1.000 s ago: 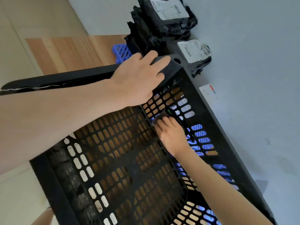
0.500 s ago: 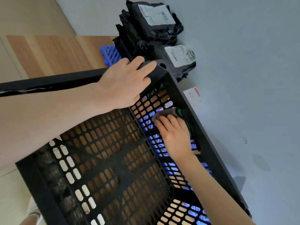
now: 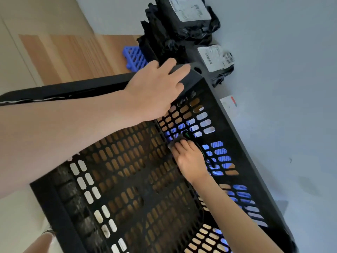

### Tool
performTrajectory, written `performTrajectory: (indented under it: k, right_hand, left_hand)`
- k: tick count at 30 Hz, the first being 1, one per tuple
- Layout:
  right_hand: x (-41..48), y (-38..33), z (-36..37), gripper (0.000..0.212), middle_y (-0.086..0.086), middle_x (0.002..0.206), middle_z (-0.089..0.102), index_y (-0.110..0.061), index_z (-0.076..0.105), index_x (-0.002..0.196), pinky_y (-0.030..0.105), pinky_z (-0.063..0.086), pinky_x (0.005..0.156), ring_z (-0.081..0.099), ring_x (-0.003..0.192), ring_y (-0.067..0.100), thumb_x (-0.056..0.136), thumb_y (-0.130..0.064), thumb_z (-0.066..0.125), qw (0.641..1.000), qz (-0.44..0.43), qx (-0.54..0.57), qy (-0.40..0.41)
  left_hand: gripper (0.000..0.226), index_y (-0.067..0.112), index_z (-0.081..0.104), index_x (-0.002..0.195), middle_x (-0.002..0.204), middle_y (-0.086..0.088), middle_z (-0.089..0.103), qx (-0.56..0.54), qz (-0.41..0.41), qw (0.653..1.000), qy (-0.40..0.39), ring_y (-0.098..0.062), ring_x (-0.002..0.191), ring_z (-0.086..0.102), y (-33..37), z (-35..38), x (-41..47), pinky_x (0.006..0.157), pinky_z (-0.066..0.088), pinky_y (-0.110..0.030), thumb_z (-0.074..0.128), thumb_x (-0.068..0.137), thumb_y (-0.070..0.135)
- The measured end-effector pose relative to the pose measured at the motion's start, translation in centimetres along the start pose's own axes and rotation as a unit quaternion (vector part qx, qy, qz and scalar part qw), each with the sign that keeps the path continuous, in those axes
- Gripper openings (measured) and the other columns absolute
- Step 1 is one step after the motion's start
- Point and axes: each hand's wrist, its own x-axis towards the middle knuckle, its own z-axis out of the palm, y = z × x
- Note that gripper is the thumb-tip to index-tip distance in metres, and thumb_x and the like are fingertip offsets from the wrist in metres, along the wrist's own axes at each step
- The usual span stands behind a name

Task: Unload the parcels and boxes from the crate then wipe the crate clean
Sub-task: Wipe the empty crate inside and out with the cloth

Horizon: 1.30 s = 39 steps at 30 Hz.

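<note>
A large black slotted plastic crate point(image 3: 235, 128) fills the lower part of the view, with nothing inside it but my right arm. My left hand point(image 3: 155, 92) grips the crate's far corner rim from above. My right hand point(image 3: 189, 159) reaches inside and presses a grey cloth point(image 3: 176, 142) with a green edge against the inner wall near the bottom corner. Black plastic parcels with white labels point(image 3: 184, 17) lie piled beyond the crate on the grey floor, one smaller parcel point(image 3: 217, 59) closest to the corner.
A blue plastic grid pallet point(image 3: 134, 58) sits under the crate on a wood-look floor strip point(image 3: 73, 55). A white card with a red mark point(image 3: 229, 105) lies on the grey floor to the crate's right.
My right hand with the cloth has slid back along the crate's inner wall toward the corner. The left hand stays on the rim; the view has shifted slightly.
</note>
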Motion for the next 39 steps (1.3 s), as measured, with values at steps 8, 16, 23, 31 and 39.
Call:
performTrajectory:
  k: [8,16,23,31,39]
  right_hand:
    - [-4.1,5.0,-6.2,0.031,0.006,0.117,0.067,-0.010,0.067,0.119,0.038,0.036,0.096,0.053,0.109,0.025,0.089,-0.006,0.061,0.976,0.142,0.009,0.162]
    - [-2.6,1.0,-0.3,0.035,0.008,0.114,0.067,-0.010,0.068,0.118,0.038,0.038,0.091,0.054,0.107,0.026,0.088,-0.009,0.050,0.987,0.110,-0.001,0.114]
    - [0.0,-4.0,4.1,0.038,0.002,0.116,0.066,-0.013,0.066,0.121,0.033,0.045,0.098,0.059,0.113,0.023,0.085,-0.022,0.058,0.993,0.069,-0.023,-0.088]
    - [-2.7,1.2,-2.5,0.033,0.007,0.112,0.066,-0.009,0.067,0.116,0.036,0.040,0.089,0.059,0.102,0.026,0.088,-0.008,0.049,0.982,0.153,-0.009,0.107]
    - [-3.8,2.5,-3.3,0.029,0.009,0.115,0.067,-0.009,0.069,0.115,0.039,0.038,0.088,0.056,0.105,0.027,0.088,-0.003,0.057,0.967,0.175,-0.032,0.182]
  left_hand:
    - [0.035,0.011,0.055,0.119,0.158,-0.011,0.017,-0.008,-0.005,1.000,0.016,-0.032,0.132,0.036,0.0,-0.5,-0.4,0.080,0.043,-0.037,0.050,0.093,0.033]
    - [0.032,0.008,0.055,0.115,0.158,-0.012,0.020,0.002,-0.011,1.000,0.012,-0.034,0.132,0.035,0.0,-0.1,-0.1,0.071,0.029,-0.035,0.055,0.092,0.030]
    - [0.027,0.002,0.058,0.112,0.157,-0.014,0.021,-0.001,-0.005,1.000,0.014,-0.038,0.132,0.033,-0.2,0.2,0.1,0.071,0.032,-0.039,0.052,0.091,0.019]
    - [0.034,0.005,0.059,0.116,0.156,-0.013,0.022,0.018,-0.003,0.999,0.026,-0.036,0.128,0.037,0.0,0.1,-0.3,0.074,0.040,-0.041,0.052,0.091,0.027]
    - [0.036,0.008,0.057,0.120,0.158,-0.012,0.018,0.020,-0.005,1.000,0.010,-0.034,0.131,0.035,0.0,-0.3,-0.4,0.074,0.038,-0.038,0.050,0.093,0.031]
